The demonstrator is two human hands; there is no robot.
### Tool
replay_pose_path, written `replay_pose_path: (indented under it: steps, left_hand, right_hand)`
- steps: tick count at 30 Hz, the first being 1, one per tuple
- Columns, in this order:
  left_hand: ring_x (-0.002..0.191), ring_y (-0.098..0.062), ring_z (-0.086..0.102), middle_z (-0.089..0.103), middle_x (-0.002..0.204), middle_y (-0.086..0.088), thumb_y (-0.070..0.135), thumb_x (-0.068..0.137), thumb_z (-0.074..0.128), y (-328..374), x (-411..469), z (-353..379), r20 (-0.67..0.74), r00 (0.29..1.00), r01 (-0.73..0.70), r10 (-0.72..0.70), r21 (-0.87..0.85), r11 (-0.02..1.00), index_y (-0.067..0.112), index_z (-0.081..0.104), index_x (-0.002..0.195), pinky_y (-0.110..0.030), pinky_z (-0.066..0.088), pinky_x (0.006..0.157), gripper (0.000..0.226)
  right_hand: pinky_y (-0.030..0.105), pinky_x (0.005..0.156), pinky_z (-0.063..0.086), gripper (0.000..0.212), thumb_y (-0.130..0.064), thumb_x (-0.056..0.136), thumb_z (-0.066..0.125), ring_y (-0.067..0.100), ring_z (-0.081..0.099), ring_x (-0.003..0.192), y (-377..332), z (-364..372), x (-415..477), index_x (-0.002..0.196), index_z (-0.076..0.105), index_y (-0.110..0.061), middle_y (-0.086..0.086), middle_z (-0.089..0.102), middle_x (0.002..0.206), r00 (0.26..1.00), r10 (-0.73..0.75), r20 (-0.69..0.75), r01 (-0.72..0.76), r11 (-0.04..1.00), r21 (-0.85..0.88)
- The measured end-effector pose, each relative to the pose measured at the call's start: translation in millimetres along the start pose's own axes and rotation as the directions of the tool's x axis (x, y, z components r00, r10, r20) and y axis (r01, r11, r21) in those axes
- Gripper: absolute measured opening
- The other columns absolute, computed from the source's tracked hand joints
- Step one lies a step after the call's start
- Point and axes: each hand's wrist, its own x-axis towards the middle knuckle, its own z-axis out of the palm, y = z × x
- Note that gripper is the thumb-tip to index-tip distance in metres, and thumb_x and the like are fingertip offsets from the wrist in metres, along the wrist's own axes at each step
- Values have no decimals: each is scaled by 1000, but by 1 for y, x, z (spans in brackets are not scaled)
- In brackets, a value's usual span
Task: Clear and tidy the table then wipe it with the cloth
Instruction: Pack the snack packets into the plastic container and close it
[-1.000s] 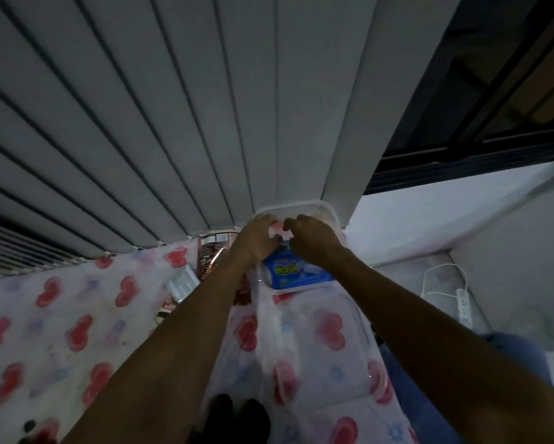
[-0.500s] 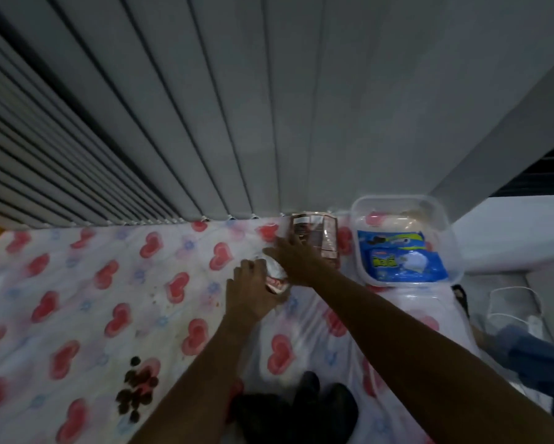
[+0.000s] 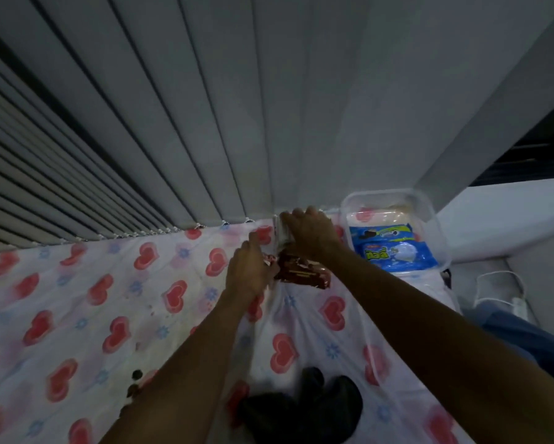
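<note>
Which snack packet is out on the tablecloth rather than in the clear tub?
The dark brown-red packet, lying on the heart-print tablecloth between both hands. The blue packets sit inside the clear plastic tub to its right.

Single head-worn wide-angle view, looking steeply down and forward over heart-patterned white tablecloth [image 3: 93,299]; vertical grey blinds [image 3: 205,107] close ahead.

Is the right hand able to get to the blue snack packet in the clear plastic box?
Probably yes. The right hand is just beside the clear plastic box, whose top looks open, and nothing covers the blue snack packet.
</note>
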Motion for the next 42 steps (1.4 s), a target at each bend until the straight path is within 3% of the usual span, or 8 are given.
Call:
replay_pose_path:
  steps: [4, 9, 16, 21, 25, 31, 35, 42]
  left_hand:
    - [107, -26, 57, 47, 128, -10, 41, 77, 78, 80, 34, 6, -25, 993, -119, 118, -47, 992, 15, 38, 129, -41, 52, 86, 70]
    - [88, -28, 56, 47, 110, -9, 26, 72, 83, 189, 66, 54, -17, 925, -379, 379, -12, 925, 10, 47, 107, -36, 44, 66, 52]
    - [118, -36, 50, 44, 134, -22, 32, 76, 80, 227, 101, 135, 88, 908, -420, 410, 201, 885, 0, 53, 126, -41, 44, 101, 66]
    - [116, -30, 49, 42, 130, -14, 24, 75, 81, 218, 100, 151, 6, 932, -342, 361, 342, 876, 12, 42, 136, -42, 51, 94, 73]
    - [112, -23, 54, 55, 122, -4, 21, 79, 78, 207, 98, 160, 59, 918, -377, 391, 434, 818, 19, 61, 116, -38, 50, 94, 41]
    - [112, -25, 62, 62, 125, -7, 3, 87, 63, 203, 102, 163, 227, 906, -409, 358, 250, 878, 12, 65, 119, -40, 47, 100, 33]
    - [120, -27, 57, 60, 130, -10, 11, 88, 63, 204, 99, 156, 307, 874, -454, 377, 238, 859, 9, 60, 123, -43, 42, 105, 35]
    - [117, -25, 53, 55, 128, -7, 22, 85, 69, 190, 78, 114, 163, 887, -458, 432, 187, 869, 17, 58, 125, -41, 47, 101, 42]
  right_hand:
    - [37, 62, 40, 68, -51, 72, 75, 38, 58, 82, 79, -30, -17, 120, 52, -8, 15, 65, 99, 971, 115, -210, -115, 993, 11]
    - [35, 54, 39, 58, -18, 60, 82, 38, 59, 72, 185, -31, -54, 107, 49, -8, 17, 64, 86, 932, 289, -217, -285, 957, 51]
    - [42, 83, 50, 49, -11, 76, 73, 38, 55, 113, 247, 10, -62, 120, 52, -5, 19, 58, 122, 951, 301, -71, -278, 932, 232]
    - [49, 88, 48, 55, -1, 75, 72, 44, 47, 117, 250, 35, -61, 127, 51, 0, 28, 47, 129, 958, 275, -81, -249, 939, 236]
    - [50, 88, 49, 47, 0, 78, 71, 45, 53, 113, 244, 41, -64, 123, 61, 1, 30, 54, 127, 969, 207, -131, -185, 970, 159]
    - [44, 96, 46, 28, -12, 93, 57, 31, 54, 119, 240, 45, -64, 118, 68, -14, 11, 64, 124, 971, 238, -24, -238, 971, -21]
    - [47, 95, 47, 34, -14, 92, 56, 35, 52, 119, 231, 42, -67, 125, 61, -14, 10, 61, 129, 965, 256, 57, -252, 965, -71]
    - [46, 98, 48, 45, -34, 89, 66, 34, 56, 117, 183, 10, -63, 128, 55, -15, 13, 59, 126, 961, 270, -68, -267, 963, 45]
